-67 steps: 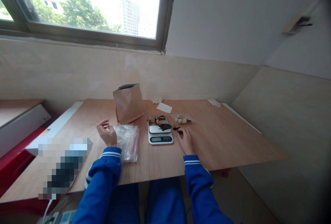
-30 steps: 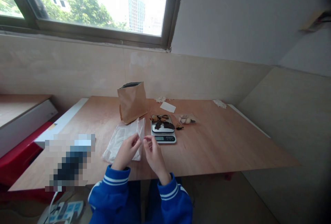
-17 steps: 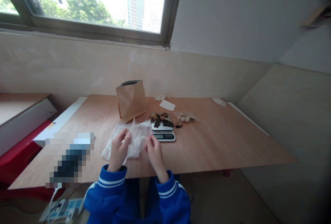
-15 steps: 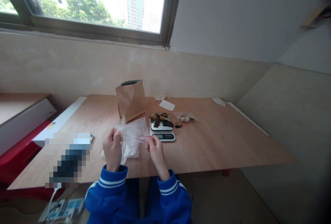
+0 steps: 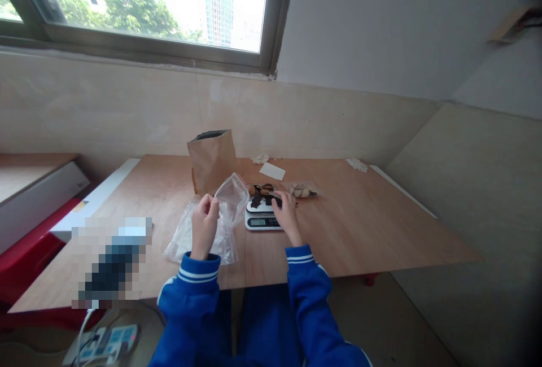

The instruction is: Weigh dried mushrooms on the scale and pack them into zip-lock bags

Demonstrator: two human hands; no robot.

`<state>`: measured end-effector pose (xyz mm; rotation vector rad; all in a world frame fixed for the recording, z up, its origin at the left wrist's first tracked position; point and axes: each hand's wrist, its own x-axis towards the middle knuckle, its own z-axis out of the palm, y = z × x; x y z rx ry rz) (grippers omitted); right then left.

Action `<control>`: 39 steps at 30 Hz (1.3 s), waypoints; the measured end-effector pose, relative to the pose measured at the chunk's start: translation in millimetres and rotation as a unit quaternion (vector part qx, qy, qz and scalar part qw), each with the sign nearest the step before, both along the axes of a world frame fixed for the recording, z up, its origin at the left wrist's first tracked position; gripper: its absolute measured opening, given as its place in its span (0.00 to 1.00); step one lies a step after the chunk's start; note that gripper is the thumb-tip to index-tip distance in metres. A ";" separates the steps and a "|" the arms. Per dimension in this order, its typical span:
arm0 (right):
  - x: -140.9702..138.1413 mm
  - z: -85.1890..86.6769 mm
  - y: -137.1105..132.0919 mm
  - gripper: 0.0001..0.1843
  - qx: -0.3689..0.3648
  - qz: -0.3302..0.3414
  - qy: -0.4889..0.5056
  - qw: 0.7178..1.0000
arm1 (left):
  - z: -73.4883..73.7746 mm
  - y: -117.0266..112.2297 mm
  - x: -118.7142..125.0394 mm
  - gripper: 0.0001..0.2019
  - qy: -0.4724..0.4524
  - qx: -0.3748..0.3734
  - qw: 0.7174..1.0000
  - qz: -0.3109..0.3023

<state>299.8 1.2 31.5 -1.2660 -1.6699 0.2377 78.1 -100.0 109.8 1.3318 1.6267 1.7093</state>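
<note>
My left hand (image 5: 205, 221) is closed on a clear zip bag (image 5: 232, 195) with a red edge, its mouth spread apart toward the scale. More clear plastic bags (image 5: 182, 240) lie on the table beneath that hand. Over the right side of the white digital scale (image 5: 250, 222), my right hand (image 5: 288, 217) reaches with thumb and fingers apart around some dark dried pieces (image 5: 257, 201). Whether the fingers press on a piece is hard to see. Brown dried pieces (image 5: 260, 189) sit at the back of the scale's plate.
An open brown paper bag (image 5: 212, 161) stands behind my left hand. Right of the scale lies a clear bag of pale pieces (image 5: 302, 190). A white card (image 5: 272, 171) is farther back, with crumpled whitish scraps (image 5: 259, 159) near the wall. A blurred-out object (image 5: 118, 260) lies at left.
My right hand has let go of the bag's red edge and moved right and forward to the scale. My left hand has moved right with the bag, whose mouth now gapes.
</note>
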 end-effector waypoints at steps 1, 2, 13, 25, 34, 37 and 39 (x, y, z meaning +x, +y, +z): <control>2.3 -5.0 6.9 0.12 -0.004 -0.006 -0.019 1.000 | 0.9 3.9 3.5 0.15 -0.003 0.002 1.000 -0.005; 3.7 -9.5 12.2 0.11 -0.008 -0.012 -0.031 0.999 | 1.2 7.4 6.5 0.15 -0.006 0.004 1.000 -0.009; 12.6 -22.7 17.6 0.09 -0.035 -0.016 0.059 0.998 | -9.9 12.0 15.5 0.15 -0.046 -0.012 0.999 -0.022; -25.4 74.4 -12.4 0.19 -0.055 0.086 0.303 0.947 | -14.0 8.8 33.1 0.17 0.000 -0.033 0.999 -0.039; -42.5 78.7 -1.2 0.16 -0.036 0.137 0.039 0.989 | -22.9 12.7 23.7 0.16 -0.108 -0.019 0.994 -0.015; -37.5 42.1 17.5 0.23 -0.038 0.112 -0.101 0.988 | -28.2 13.7 18.9 0.16 -0.140 -0.007 0.990 -0.028; -35.0 19.9 27.2 0.32 -0.085 0.104 -0.179 0.975 | -31.2 14.2 17.5 0.16 -0.155 0.000 0.987 -0.031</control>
